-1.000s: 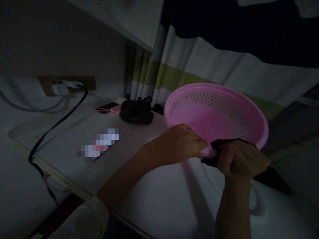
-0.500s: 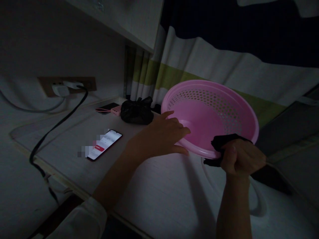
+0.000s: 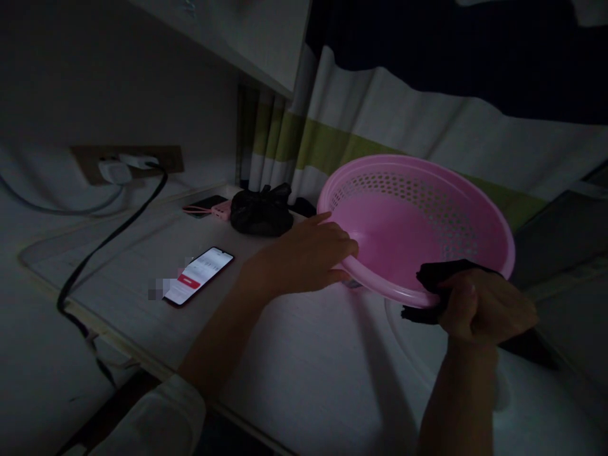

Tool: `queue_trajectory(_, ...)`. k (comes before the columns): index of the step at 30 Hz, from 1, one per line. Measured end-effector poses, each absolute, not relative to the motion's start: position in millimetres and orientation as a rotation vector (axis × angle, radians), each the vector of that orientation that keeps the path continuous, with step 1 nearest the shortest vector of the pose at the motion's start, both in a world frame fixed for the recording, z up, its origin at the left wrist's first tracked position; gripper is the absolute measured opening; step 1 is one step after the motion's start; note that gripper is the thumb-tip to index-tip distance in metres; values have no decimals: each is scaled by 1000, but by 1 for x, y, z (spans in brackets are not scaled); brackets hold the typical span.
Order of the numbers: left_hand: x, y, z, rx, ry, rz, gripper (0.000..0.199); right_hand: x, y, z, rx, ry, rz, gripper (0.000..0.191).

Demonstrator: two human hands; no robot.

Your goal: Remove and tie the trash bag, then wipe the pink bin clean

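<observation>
A round pink plastic basket [image 3: 394, 221] with a perforated side is tilted above the white tabletop [image 3: 313, 354], its inside facing me. My left hand [image 3: 308, 253] is closed on the basket's near left rim, fingers over the inner side and thumb underneath. A black cloth [image 3: 444, 272] is folded over the near right rim, part inside and part outside. My right hand [image 3: 489, 307] grips this cloth, pressing it against the rim. Its fingertips are hidden behind the fist.
Left of my forearm lies a lit phone [image 3: 202, 272]. Behind it are a black plastic bag [image 3: 261, 212], a pink power bank [image 3: 221, 209] and a dark flat device [image 3: 206, 206]. A black cable [image 3: 114, 234] hangs from the wall socket [image 3: 171, 158]. Curtains [image 3: 380, 101] hang behind the basket.
The basket has shifted a little to the right, along with my right hand and the cloth. My left hand's spread fingers have closed on the rim.
</observation>
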State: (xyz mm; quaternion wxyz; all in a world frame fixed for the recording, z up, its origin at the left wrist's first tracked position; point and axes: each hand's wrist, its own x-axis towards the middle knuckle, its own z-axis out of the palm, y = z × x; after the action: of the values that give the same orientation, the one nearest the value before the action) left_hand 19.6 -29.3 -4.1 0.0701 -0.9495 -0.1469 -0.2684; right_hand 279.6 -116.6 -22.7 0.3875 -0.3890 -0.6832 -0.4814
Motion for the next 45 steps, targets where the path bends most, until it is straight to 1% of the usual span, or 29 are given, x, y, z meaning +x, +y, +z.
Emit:
queue_trajectory(3, 39, -42, -5, -2825, -335, -836, 31, 269, -114, -22, -967, -1740, -1288, 25)
queue_trajectory(7, 60, -53, -8, -2825, -200, -822, 16, 259, -111, -22, -1016, -1829, -1352, 25)
queue_trajectory(10, 55, -50, -10, -2881, -193, -785, 17, 265, -112, -22, -1031, -1849, -1271, 28)
queue_trajectory(14, 28, -37, -7, -2950, -283, -722, 15, 280, -114, -25, -997, -1782, -1139, 27)
queue_trajectory(17, 12, -28, -4, -2969, -398, -758, 20, 285, -112, -27, -935, -1718, -1099, 27)
queue_trajectory(21, 18, -29, -6, -2924, -447, -817, 40, 275, -103, -30, -860, -1773, -1117, 25)
queue_trajectory(22, 24, -31, -7, -2911, -408, -831, 42, 270, -101, -30, -876, -1794, -1139, 25)
queue_trajectory(23, 31, -34, -8, -2903, -349, -835, 39, 266, -99, -29, -897, -1816, -1169, 25)
queue_trajectory(25, 43, -40, -10, -2894, -226, -813, 28, 260, -98, -28, -912, -1856, -1230, 25)
queue_trajectory(28, 48, -42, -11, -2903, -151, -767, 16, 263, -99, -26, -882, -1886, -1226, 23)
queue_trajectory(32, 28, -29, -7, -2982, -214, -729, 12, 281, -110, -25, -935, -1814, -1133, 24)
queue_trajectory(34, 15, -21, -6, -3005, -307, -751, 18, 288, -117, -26, -983, -1743, -1080, 27)
queue_trajectory(38, 6, -9, -6, -3001, -410, -865, 35, 290, -124, -26, -1060, -1618, -1025, 31)
queue_trajectory(41, 14, -7, -6, -2952, -492, -1021, 33, 285, -122, -24, -1031, -1620, -1052, 30)
queue_trajectory(43, 23, -4, -6, -2862, -615, -1251, 29, 282, -121, -24, -1008, -1633, -1065, 31)
queue_trajectory(45, 34, 4, -8, -2725, -779, -1565, 32, 280, -119, -24, -998, -1642, -1084, 32)
